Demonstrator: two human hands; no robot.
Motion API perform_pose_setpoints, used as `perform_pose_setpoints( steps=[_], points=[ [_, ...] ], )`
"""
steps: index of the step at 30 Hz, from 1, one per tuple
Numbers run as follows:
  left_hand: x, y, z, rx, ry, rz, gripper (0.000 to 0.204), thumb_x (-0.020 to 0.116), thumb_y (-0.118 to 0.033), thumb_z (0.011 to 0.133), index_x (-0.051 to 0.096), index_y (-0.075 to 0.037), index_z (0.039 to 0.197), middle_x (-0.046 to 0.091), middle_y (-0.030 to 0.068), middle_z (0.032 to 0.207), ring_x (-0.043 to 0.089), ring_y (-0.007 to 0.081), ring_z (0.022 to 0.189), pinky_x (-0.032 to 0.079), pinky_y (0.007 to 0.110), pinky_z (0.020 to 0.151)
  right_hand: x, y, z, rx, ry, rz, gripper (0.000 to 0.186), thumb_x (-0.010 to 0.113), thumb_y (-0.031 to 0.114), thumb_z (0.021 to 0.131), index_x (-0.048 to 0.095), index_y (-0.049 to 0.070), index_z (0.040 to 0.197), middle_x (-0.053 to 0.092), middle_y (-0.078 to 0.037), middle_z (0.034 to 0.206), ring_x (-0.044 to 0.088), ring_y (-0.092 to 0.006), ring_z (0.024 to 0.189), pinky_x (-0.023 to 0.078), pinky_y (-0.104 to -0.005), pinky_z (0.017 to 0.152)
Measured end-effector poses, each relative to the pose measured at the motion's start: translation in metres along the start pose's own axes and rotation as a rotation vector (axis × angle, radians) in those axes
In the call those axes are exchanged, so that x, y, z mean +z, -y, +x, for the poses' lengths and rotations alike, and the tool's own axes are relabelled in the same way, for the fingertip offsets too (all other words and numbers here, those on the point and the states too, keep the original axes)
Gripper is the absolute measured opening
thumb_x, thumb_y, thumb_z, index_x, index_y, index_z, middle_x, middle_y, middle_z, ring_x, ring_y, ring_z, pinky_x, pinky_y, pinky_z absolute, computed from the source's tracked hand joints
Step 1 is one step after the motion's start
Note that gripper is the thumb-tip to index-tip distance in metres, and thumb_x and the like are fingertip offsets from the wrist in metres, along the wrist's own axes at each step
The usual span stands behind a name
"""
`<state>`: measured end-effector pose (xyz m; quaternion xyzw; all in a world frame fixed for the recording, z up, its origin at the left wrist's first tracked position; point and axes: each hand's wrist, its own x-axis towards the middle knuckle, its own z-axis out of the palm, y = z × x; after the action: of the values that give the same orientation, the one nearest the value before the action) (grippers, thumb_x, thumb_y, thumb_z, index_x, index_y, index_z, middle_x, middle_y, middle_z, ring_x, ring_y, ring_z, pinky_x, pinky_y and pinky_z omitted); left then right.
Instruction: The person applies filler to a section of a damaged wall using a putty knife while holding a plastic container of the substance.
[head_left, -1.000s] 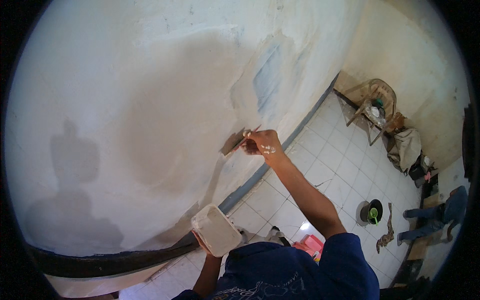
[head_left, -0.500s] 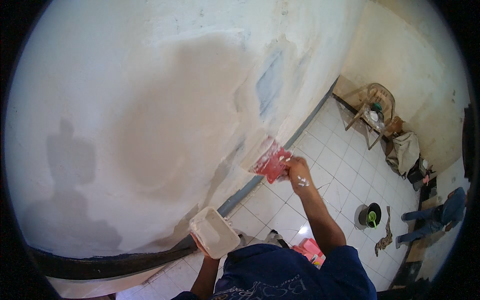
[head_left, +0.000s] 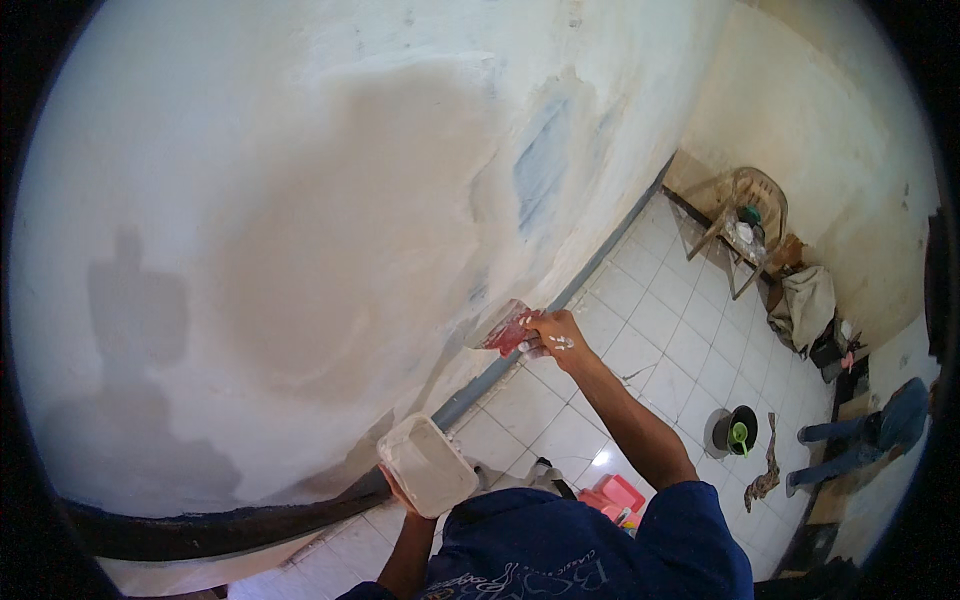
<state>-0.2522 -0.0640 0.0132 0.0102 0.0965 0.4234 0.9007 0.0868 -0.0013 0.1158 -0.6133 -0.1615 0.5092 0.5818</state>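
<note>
In my right hand is a red putty spreader smeared with white putty. Its far edge lies at the lower part of the wall, just above the grey skirting. White smears mark the back of that hand. My left hand grips the side of a pale rectangular tub, low in front of my body. Whitish residue coats the tub's inside. On the wall, a bluish-grey patch shows to the right among rough plastered areas.
White tiles cover the floor. A pink container sits by my feet. Farther right are a dark bucket with a green dipper, a rag and a standing person. A plastic chair and a pale sack stand along the far wall.
My right hand has moved left and slightly down with the spreader, which now appears more steeply tilted. The tub in my left hand has hardly shifted.
</note>
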Motion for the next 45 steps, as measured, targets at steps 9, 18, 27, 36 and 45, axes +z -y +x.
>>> perform_pose_setpoints(
  steps=[9,18,27,36,45],
  points=[
    [-0.013,0.003,0.002,0.043,-0.108,0.137,0.1,0.043,-0.085,0.075,0.032,-0.017,0.148,0.045,0.0231,0.139,0.051,0.0456,0.117,0.04,0.069,0.094,0.028,0.039,0.022,-0.151,0.168,0.127,0.014,0.065,0.008,0.082,0.063,-0.006,0.082,0.065,-0.013,0.072,0.063,-0.0203,0.055,0.055,-0.0325,0.047],
    [0.001,0.002,0.001,0.018,-0.048,0.008,0.1,0.044,-0.084,0.075,0.033,-0.017,0.148,0.044,0.0245,0.139,0.049,0.045,0.121,0.041,0.068,0.095,0.053,0.123,-0.062,-0.226,0.185,0.099,0.02,0.063,0.014,0.086,0.065,-0.005,0.084,0.067,-0.014,0.077,0.065,-0.0196,0.061,0.055,-0.0311,0.056],
    [-0.01,0.005,0.005,-0.027,-0.003,0.04,0.104,0.044,-0.086,0.073,0.029,-0.018,0.15,0.043,0.0222,0.141,0.049,0.0442,0.121,0.04,0.068,0.095,-0.026,-0.006,-0.041,-0.05,-0.095,-0.034,0.02,0.072,0.015,0.079,0.066,-0.003,0.086,0.061,-0.007,0.066,0.059,-0.0162,0.052,0.05,-0.0305,0.045],
    [-0.035,-0.002,0.002,0.046,-0.146,0.163,0.104,0.044,-0.086,0.073,0.029,-0.018,0.15,0.045,0.0224,0.14,0.049,0.0443,0.12,0.038,0.068,0.096,-0.004,-0.1,0.056,0.028,0.001,0.051,0.021,0.068,0.017,0.082,0.065,-0.004,0.085,0.065,-0.011,0.072,0.063,-0.0211,0.055,0.051,-0.0309,0.046],
    [-0.007,0.002,-0.003,-0.022,-0.069,0.091,0.101,0.042,-0.086,0.075,0.032,-0.018,0.148,0.045,0.0223,0.14,0.05,0.0418,0.121,0.037,0.069,0.097,0.041,0.013,0.03,-0.007,0.106,0.103,0.015,0.059,0.008,0.085,0.065,-0.004,0.079,0.065,-0.012,0.07,0.06,-0.0177,0.052,0.048,-0.0283,0.046]
  ],
)
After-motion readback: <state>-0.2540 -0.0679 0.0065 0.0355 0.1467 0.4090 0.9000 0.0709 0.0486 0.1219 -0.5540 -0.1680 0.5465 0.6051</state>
